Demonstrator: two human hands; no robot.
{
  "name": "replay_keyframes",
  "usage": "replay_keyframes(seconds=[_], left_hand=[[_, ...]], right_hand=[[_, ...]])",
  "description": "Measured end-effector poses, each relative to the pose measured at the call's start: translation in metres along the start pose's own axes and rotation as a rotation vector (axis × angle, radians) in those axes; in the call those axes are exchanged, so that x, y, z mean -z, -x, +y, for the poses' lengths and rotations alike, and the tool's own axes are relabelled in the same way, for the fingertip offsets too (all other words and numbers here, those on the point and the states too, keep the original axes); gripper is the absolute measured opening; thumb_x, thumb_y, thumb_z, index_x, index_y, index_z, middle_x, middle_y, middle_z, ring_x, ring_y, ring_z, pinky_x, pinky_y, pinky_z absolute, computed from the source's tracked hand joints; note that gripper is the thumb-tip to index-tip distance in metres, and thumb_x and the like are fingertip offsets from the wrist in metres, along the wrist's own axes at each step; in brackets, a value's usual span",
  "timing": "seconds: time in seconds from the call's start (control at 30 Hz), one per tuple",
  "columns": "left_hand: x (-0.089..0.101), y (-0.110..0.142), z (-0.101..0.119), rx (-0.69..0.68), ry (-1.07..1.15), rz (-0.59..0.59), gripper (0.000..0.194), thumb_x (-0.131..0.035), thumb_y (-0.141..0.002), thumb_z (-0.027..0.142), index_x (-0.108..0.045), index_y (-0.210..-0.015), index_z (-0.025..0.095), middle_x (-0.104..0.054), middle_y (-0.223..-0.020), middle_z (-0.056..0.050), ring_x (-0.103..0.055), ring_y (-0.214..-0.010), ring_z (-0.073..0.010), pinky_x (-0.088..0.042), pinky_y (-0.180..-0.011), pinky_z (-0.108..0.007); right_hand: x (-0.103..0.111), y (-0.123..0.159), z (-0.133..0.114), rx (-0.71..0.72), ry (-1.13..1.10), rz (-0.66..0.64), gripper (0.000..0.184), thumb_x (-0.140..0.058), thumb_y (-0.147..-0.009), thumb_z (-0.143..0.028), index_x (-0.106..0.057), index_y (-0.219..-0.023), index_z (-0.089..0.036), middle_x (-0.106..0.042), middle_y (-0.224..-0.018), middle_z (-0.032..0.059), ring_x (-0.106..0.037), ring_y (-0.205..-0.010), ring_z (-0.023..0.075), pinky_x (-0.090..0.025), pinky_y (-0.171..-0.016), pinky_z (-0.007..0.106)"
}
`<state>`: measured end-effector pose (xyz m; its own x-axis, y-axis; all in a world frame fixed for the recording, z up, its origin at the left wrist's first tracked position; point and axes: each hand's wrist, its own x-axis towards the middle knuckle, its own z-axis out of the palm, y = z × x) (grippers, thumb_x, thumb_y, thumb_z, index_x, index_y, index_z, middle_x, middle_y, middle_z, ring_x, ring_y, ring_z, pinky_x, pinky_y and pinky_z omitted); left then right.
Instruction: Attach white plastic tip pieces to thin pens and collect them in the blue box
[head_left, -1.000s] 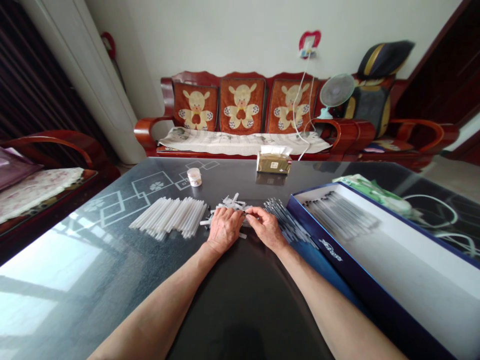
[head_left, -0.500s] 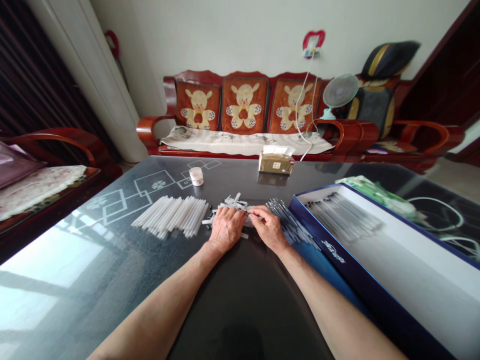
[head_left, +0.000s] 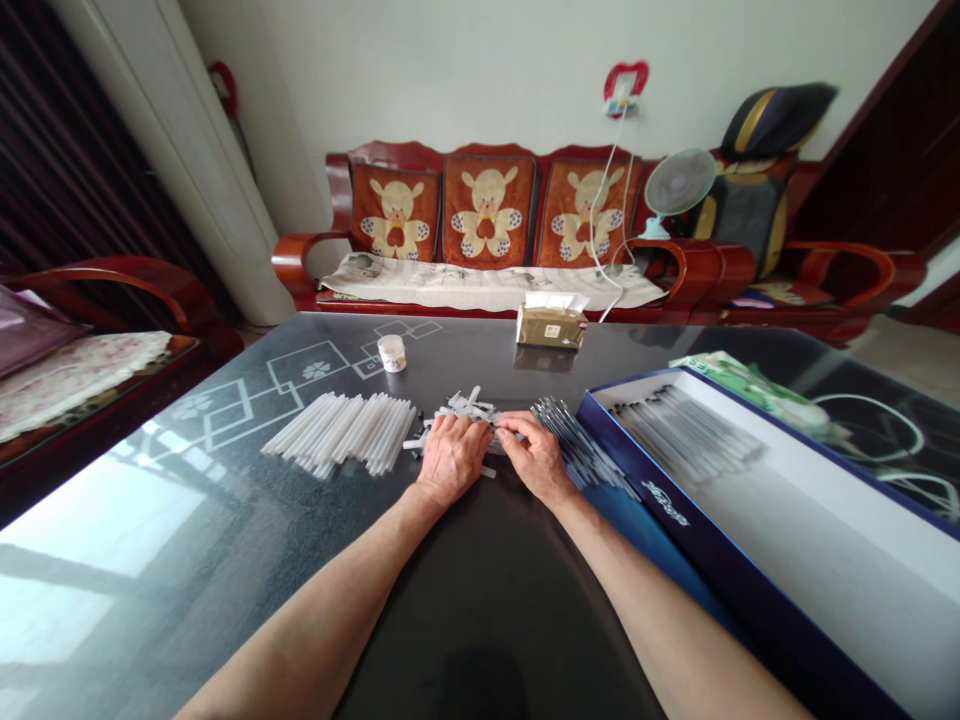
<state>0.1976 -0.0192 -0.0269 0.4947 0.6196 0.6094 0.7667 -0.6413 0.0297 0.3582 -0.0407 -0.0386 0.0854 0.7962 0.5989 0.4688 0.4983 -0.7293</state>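
My left hand (head_left: 448,458) and my right hand (head_left: 535,456) rest side by side on the dark glossy table (head_left: 225,500), fingertips meeting over a small heap of short white pieces (head_left: 461,408). Both hands have curled, pinching fingers; what they pinch is too small to name. A row of white tubes (head_left: 341,431) lies left of my left hand. A bundle of dark thin rods (head_left: 574,440) lies right of my right hand, against the blue box (head_left: 720,560).
The open blue box holds more dark rods (head_left: 686,425) on its white floor. A small white cup (head_left: 391,352) and a tissue box (head_left: 550,322) stand farther back. A green packet (head_left: 750,385) and a white cable (head_left: 885,430) lie at right. A red sofa (head_left: 487,230) faces the table.
The hands stay at the heap of white pieces, with only slight finger movement. The view shifted a little between the earliest frame and now.
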Motion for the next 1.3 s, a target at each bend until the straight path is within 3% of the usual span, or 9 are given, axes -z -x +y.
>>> replay_keyframes(seconds=[0.13, 0.23, 0.43, 0.7, 0.9, 1.03, 1.17, 1.3], left_hand=[[0.0001, -0.0001, -0.0001, 0.004, 0.002, -0.007, 0.03, -0.04, -0.097, 0.031, -0.067, -0.092, 0.02, -0.064, -0.077, -0.006, -0.054, -0.077, -0.0206, -0.035, -0.076, -0.034], [-0.0001, -0.0001, 0.0002, 0.007, 0.0, -0.006, 0.029, -0.041, -0.097, 0.031, -0.067, -0.093, 0.02, -0.064, -0.078, -0.006, -0.055, -0.078, -0.0209, -0.035, -0.076, -0.034], [-0.0006, 0.0001, 0.0001, -0.001, -0.005, -0.005, 0.029, -0.041, -0.097, 0.033, -0.067, -0.092, 0.02, -0.064, -0.078, -0.006, -0.055, -0.078, -0.0209, -0.035, -0.076, -0.034], [-0.0002, 0.0002, 0.0001, 0.006, -0.003, -0.011, 0.029, -0.04, -0.097, 0.031, -0.066, -0.092, 0.02, -0.065, -0.079, -0.006, -0.055, -0.078, -0.0211, -0.035, -0.077, -0.034], [-0.0005, 0.0001, -0.0001, 0.009, -0.012, -0.034, 0.03, -0.04, -0.097, 0.034, -0.066, -0.094, 0.02, -0.065, -0.079, -0.006, -0.056, -0.079, -0.0212, -0.035, -0.077, -0.034], [-0.0016, 0.0004, -0.0008, 0.015, -0.014, -0.03, 0.03, -0.039, -0.097, 0.033, -0.066, -0.093, 0.02, -0.064, -0.077, -0.006, -0.056, -0.078, -0.0211, -0.035, -0.077, -0.034], [-0.0018, 0.0005, -0.0008, 0.015, 0.0, -0.019, 0.03, -0.039, -0.097, 0.032, -0.066, -0.093, 0.02, -0.064, -0.078, -0.006, -0.055, -0.078, -0.021, -0.036, -0.077, -0.034], [-0.0014, 0.0006, -0.001, 0.014, 0.009, -0.02, 0.03, -0.04, -0.097, 0.033, -0.066, -0.094, 0.02, -0.064, -0.078, -0.006, -0.055, -0.078, -0.0208, -0.036, -0.078, -0.034]], right_hand=[[0.0012, 0.0015, -0.0043, -0.024, -0.027, -0.026, 0.019, -0.058, -0.08, -0.019, -0.067, -0.097, -0.02, -0.064, -0.105, 0.0072, -0.062, -0.074, 0.0137, -0.05, -0.057, 0.024], [0.0014, 0.0017, -0.0066, -0.074, -0.042, -0.009, 0.024, -0.059, -0.08, -0.022, -0.065, -0.103, -0.02, -0.064, -0.106, 0.0083, -0.062, -0.076, 0.015, -0.049, -0.052, 0.023], [-0.0003, 0.0001, 0.0001, 0.006, 0.018, 0.027, 0.014, -0.056, -0.086, -0.027, -0.068, -0.082, -0.019, -0.067, -0.093, 0.0082, -0.064, -0.09, 0.019, -0.053, -0.073, 0.029], [0.0009, 0.0023, -0.0072, -0.063, -0.028, -0.016, 0.024, -0.058, -0.079, -0.021, -0.064, -0.103, -0.02, -0.063, -0.107, 0.0079, -0.061, -0.077, 0.0152, -0.049, -0.052, 0.023], [-0.0008, -0.0001, -0.0012, -0.01, 0.017, 0.056, 0.015, -0.056, -0.085, -0.028, -0.067, -0.08, -0.019, -0.066, -0.094, 0.0085, -0.064, -0.09, 0.0193, -0.053, -0.068, 0.028], [-0.0009, 0.0008, -0.0007, 0.017, 0.007, 0.011, 0.012, -0.055, -0.084, -0.022, -0.067, -0.087, -0.02, -0.065, -0.101, 0.008, -0.063, -0.085, 0.0168, -0.051, -0.061, 0.025], [-0.0005, 0.0024, -0.0041, -0.056, -0.023, -0.007, 0.024, -0.058, -0.079, -0.021, -0.064, -0.102, -0.021, -0.062, -0.11, 0.0089, -0.062, -0.078, 0.0155, -0.048, -0.051, 0.023], [-0.0013, 0.0012, -0.0016, -0.066, 0.0, 0.033, 0.014, -0.057, -0.084, -0.028, -0.066, -0.091, -0.02, -0.065, -0.101, 0.0089, -0.063, -0.088, 0.019, -0.053, -0.063, 0.027]])
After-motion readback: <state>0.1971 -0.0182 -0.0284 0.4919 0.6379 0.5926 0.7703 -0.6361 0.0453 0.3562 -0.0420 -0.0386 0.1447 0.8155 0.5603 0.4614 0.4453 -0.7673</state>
